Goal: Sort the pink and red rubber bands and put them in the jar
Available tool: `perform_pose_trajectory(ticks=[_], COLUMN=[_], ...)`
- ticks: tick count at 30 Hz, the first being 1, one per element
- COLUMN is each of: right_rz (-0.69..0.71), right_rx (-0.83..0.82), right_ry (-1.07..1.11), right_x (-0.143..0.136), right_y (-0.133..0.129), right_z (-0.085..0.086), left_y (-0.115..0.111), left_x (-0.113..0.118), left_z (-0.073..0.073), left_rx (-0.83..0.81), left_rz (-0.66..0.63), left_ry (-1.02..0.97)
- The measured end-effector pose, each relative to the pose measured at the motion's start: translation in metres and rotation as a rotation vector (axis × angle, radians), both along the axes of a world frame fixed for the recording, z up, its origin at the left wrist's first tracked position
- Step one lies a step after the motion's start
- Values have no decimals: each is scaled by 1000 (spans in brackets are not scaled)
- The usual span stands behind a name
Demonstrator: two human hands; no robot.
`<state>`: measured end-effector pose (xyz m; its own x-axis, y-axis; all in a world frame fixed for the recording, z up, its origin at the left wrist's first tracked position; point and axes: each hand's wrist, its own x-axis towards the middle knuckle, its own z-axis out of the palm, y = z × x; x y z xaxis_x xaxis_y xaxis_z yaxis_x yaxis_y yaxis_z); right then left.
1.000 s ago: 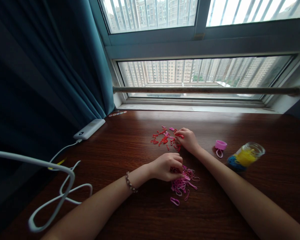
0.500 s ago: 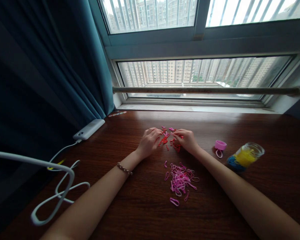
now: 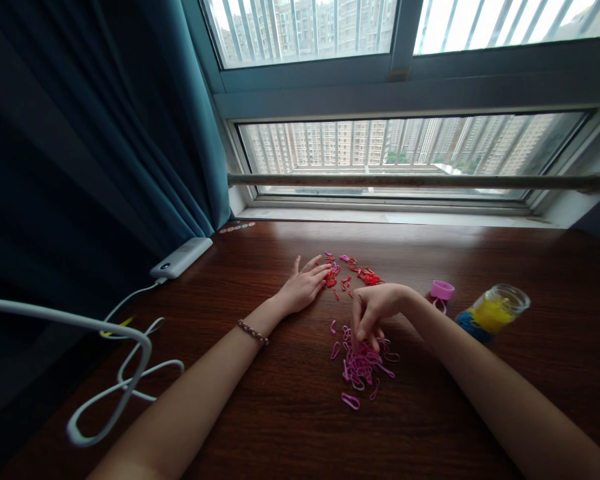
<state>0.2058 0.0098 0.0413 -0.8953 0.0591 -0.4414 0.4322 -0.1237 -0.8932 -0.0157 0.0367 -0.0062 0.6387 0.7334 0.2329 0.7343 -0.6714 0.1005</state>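
Note:
My left hand [image 3: 304, 287] lies open on the table with its fingers spread. Its fingertips touch the edge of a small heap of red loops [image 3: 331, 279], with a few pink ones mixed in. My right hand [image 3: 377, 310] bends down over a pile of small pink loops [image 3: 363, 367], which look like plastic stitch markers. Its thumb and fingers are drawn together, and whatever they pinch is hidden. Beyond that hand lies a second cluster of red loops [image 3: 371, 277]. Single pink loops [image 3: 351, 401] lie around the pile.
On the right, a tilted clear jar [image 3: 493, 313] holds yellow and blue pieces, beside a pink ring-shaped lid [image 3: 442, 290]. A white power bank [image 3: 181, 258] with a white cable [image 3: 145, 353] lies left, against the blue curtain [image 3: 200, 167]. The window and rail [image 3: 415, 181] bound the far side.
My right hand has come back from the red loops to above the pink pile. My left hand has opened, its fingers spreading flat by the red heap.

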Motion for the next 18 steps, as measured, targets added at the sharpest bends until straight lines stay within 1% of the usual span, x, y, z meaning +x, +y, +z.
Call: perform_pose_trajectory(ticks=[1,2,3,5,6,7,8,9,10,11,13,15,16,18], right_rz=[-69,-199,-374,-764,-917,-1005,-1028,-1004,-952,-892,-799,-763,-772,-839], right_rx=[57,149,273,613,816,1026,1219,1381,1499,1569,1616,1621,1621,1616], right_ry=[23,71,128,203,199,154,80,-12,-106,-190,-311,-345,-334,-258], right_x=[0,-1,-2,-5,-6,-8,-9,-9,-9,-9,-8,-6,-5,-4], right_y=[2,4,8,17,22,27,31,34,37,38,39,40,40,42], right_z=[0,-2,-5,-13,-19,-25,-30,-36,-41,-46,-53,-56,-57,-57], left_y=[0,0,0,0,0,0,-1,-1,-2,-3,-6,-13,-18,-30], left_x=[0,0,0,1,1,1,1,2,2,3,7,15,19,30], left_z=[0,0,0,0,0,0,0,0,0,1,2,4,6,9], left_rx=[-5,-7,-5,8,18,32,52,75,100,123,142,114,83,1], left_rz=[-1,0,1,1,-2,-5,-8,-10,-9,-10,-29,-75,-106,-172], left_ry=[-4,-8,-12,-20,-25,-35,-51,-76,-113,-167,-316,-486,-557,-642])
